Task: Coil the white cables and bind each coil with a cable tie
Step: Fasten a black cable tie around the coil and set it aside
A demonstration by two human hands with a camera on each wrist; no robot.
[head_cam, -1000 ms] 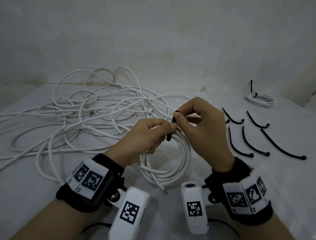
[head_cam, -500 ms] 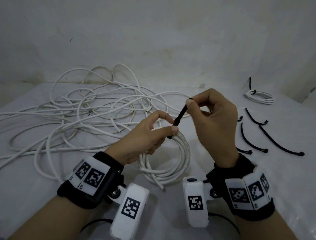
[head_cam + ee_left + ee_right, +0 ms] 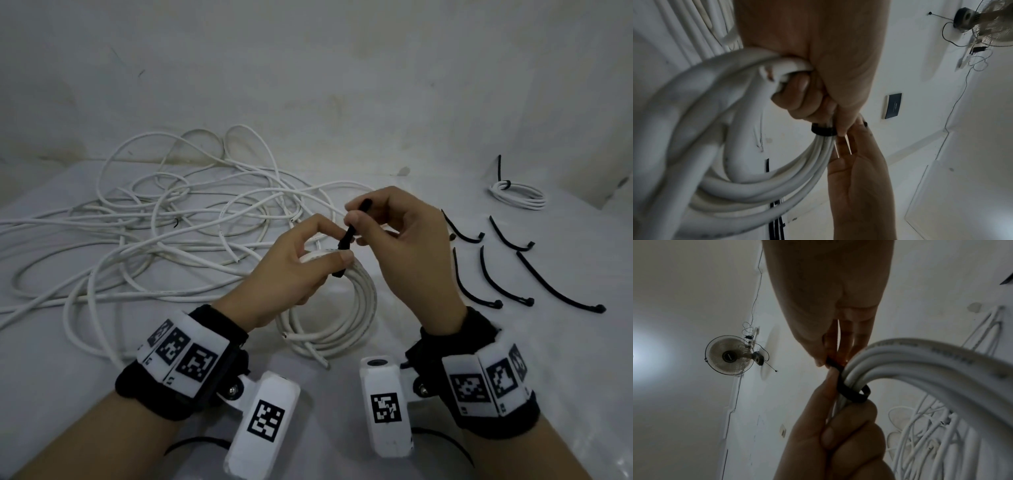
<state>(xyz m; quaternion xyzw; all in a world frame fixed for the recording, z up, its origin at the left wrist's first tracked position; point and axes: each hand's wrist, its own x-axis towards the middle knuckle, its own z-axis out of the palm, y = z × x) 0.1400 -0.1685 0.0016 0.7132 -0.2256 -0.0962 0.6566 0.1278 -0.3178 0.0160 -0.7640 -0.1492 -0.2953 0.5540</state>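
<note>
The left hand (image 3: 291,270) grips a coil of white cable (image 3: 346,318) near its top, with the fingers curled round the bundled strands. The lower part of the coil hangs down to the white table (image 3: 513,359), in front of the person and between the two wrists. One cut end of the cable sticks out at the bottom of the coil.

A black cable tie (image 3: 347,240) is looped round the strands just beside the left thumb. In the right wrist view the tie (image 3: 851,392) forms a band round the bundle, directly above the left hand's fingers (image 3: 840,434). In the left wrist view the same band (image 3: 823,130) sits just below the gripping fingers.

The right hand (image 3: 407,246) pinches the free tail of the tie between thumb and forefinger. The tail runs up and to the right from the coil. The remaining fingers of the right hand are loosely curled and hold nothing.

A loose tangle of white cables (image 3: 154,233) lies on the table to the left, behind the left hand. Five spare black ties (image 3: 493,274) lie in two rows to the right of the right hand. A finished coil (image 3: 519,195), bound with a black tie, rests at the far right, well apart from the hands.

A wall fan (image 3: 729,355) shows in both wrist views.
</note>
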